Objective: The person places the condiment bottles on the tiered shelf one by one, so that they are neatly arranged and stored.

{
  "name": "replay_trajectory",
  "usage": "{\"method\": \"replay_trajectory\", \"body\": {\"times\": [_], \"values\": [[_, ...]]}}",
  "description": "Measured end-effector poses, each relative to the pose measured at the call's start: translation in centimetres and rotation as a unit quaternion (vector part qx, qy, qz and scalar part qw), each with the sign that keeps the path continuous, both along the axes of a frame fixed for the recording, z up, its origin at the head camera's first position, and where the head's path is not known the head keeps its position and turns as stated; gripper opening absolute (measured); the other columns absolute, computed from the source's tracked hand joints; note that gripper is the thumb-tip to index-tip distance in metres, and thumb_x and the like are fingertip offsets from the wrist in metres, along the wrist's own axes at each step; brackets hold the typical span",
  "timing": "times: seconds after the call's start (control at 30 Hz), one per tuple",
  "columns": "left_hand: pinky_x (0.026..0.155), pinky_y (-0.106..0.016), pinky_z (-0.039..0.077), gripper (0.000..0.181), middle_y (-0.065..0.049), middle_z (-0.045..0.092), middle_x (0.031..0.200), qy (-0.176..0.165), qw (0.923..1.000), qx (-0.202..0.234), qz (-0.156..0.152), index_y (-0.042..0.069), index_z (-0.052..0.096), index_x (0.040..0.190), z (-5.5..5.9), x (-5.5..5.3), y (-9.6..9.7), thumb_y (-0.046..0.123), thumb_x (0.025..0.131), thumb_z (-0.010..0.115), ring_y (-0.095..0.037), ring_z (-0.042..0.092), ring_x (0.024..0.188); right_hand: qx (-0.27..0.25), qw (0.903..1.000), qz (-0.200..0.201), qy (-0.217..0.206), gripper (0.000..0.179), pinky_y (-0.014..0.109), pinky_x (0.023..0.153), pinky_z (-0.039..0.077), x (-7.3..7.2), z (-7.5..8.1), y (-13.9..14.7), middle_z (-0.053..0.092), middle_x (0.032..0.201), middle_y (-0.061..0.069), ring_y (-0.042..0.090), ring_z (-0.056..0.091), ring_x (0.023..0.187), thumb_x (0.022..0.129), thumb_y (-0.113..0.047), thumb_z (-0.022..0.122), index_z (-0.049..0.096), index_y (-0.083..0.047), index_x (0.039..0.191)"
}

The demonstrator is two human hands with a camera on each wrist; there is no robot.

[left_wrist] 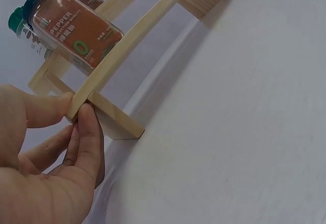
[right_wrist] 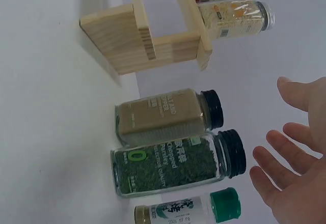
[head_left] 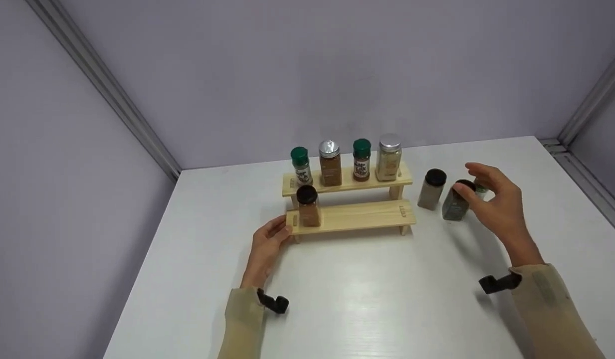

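Observation:
At the left end of the lower step of a two-step wooden spice rack (head_left: 362, 215), my left hand (head_left: 266, 247) pinches the board, thumb on top and fingers underneath. Right beside it on that step stands a black-lidded pepper jar (head_left: 309, 215) of reddish-brown powder. My right hand (head_left: 501, 207) is by the black lid of a chopped parsley jar (right_wrist: 163, 165); in the right wrist view its fingers are spread and apart from the lid. Beside the parsley stand a salt and pepper jar (right_wrist: 158, 114) and a green-capped bottle (right_wrist: 175, 211), partly behind the hand in the head view.
Along the upper step stand two green-capped bottles (head_left: 361, 167) and two silver-lidded jars (head_left: 330, 167). The rack is on a white table (head_left: 347, 289), with a pale wall (head_left: 312, 75) behind and metal frame posts at both sides.

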State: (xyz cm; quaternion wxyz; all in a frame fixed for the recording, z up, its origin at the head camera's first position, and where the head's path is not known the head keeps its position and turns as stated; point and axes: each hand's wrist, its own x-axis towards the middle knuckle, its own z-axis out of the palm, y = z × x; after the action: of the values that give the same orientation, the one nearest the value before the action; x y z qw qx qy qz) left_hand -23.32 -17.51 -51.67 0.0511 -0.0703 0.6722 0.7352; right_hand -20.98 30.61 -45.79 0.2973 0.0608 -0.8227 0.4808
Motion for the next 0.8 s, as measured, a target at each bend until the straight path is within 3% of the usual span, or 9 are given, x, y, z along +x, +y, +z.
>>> {"method": "replay_trajectory", "body": {"times": [0.33,0.47,0.7,0.8], "values": [[0.102,-0.030,0.060,0.046,-0.020,0.061,0.143,-0.001,1.0000,-0.003,0.006,-0.001,0.059,0.148,0.1,0.0,0.0,0.006,0.104,0.070,-0.026,0.063,0.126,-0.005,0.9975,-0.064,0.029,0.045,0.015,0.110,0.046,-1.2,-1.0,2.5,0.068,0.140,0.018,-0.007,0.055,0.128,0.096,-0.004,0.080,0.069,-0.004,0.140],[0.100,-0.028,0.060,0.046,-0.021,0.061,0.143,0.002,1.0000,-0.003,0.001,-0.002,0.058,0.149,0.1,0.0,-0.1,0.005,0.105,0.068,-0.025,0.063,0.126,-0.010,0.9977,-0.067,-0.006,0.047,0.015,0.110,0.047,-1.6,-2.0,3.5,0.065,0.144,0.018,-0.006,0.055,0.128,0.100,-0.007,0.076,0.065,-0.005,0.145],[0.099,-0.028,0.061,0.045,-0.021,0.061,0.143,0.000,1.0000,-0.002,-0.001,-0.001,0.059,0.149,0.0,0.0,0.0,0.004,0.104,0.068,-0.026,0.064,0.124,-0.020,0.9967,-0.032,-0.072,0.052,0.007,0.106,0.046,-1.9,-3.8,4.7,0.058,0.147,0.027,-0.010,0.055,0.122,0.107,-0.010,0.067,0.051,0.003,0.155],[0.101,-0.030,0.061,0.045,-0.021,0.061,0.144,-0.003,1.0000,-0.005,-0.002,-0.001,0.059,0.149,-0.1,0.0,0.1,0.004,0.105,0.068,-0.026,0.063,0.125,-0.036,0.9942,-0.023,-0.099,0.056,0.003,0.101,0.046,-1.8,-4.5,5.0,0.060,0.145,0.023,-0.012,0.055,0.118,0.108,-0.016,0.066,0.047,0.002,0.158]]}}
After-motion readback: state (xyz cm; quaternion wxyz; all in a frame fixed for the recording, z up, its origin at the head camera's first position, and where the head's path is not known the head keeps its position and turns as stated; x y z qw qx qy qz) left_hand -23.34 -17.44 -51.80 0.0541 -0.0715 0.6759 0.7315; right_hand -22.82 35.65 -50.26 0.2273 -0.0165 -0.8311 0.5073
